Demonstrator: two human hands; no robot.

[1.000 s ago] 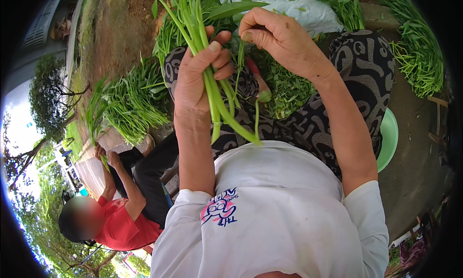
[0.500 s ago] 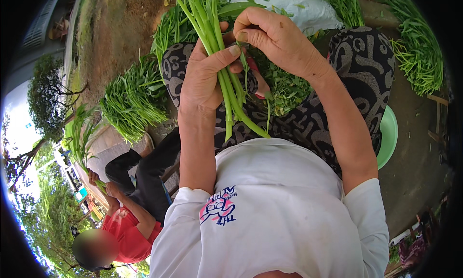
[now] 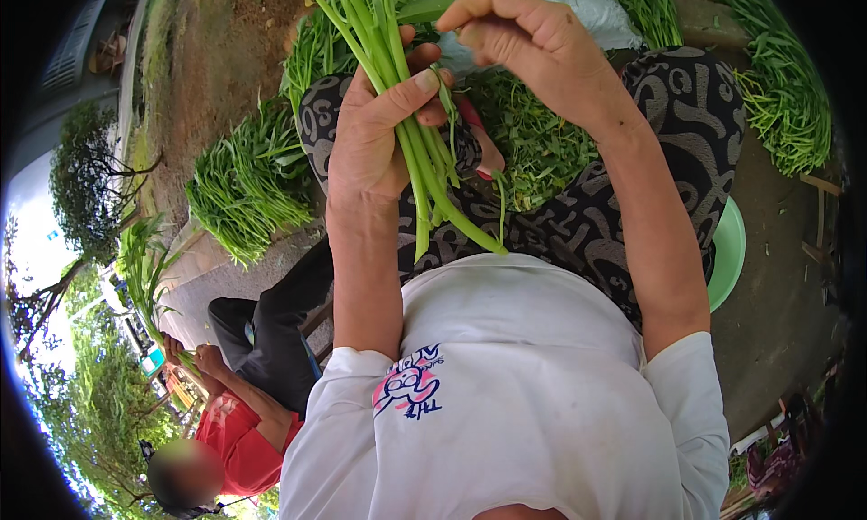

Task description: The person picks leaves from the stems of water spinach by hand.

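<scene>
The left hand (image 3: 370, 141) is closed around a bunch of green stalks (image 3: 424, 159), thumb pressed across them, so the bunch stands tilted with its leafy tops toward 11 o'clock and its cut ends pointing down toward 5 o'clock, over the lap. The right hand (image 3: 533, 46) sits at 1 o'clock from the left, its fingers (image 3: 470, 19) pinched together on a thin strand near the top of the bunch; exactly what they grip is hard to tell.

Below the hands, a heap of trimmed leaves (image 3: 533, 141) lies on the dark patterned trousers (image 3: 668, 132). A green stool (image 3: 727, 254) shows at 3 o'clock under the leg. More cut greens lie on the ground: 1 pile (image 3: 248, 190) at 9 o'clock and another (image 3: 786, 96) at 2 o'clock. A person in a red shirt (image 3: 239, 439) crouches at 7 o'clock, well apart.
</scene>
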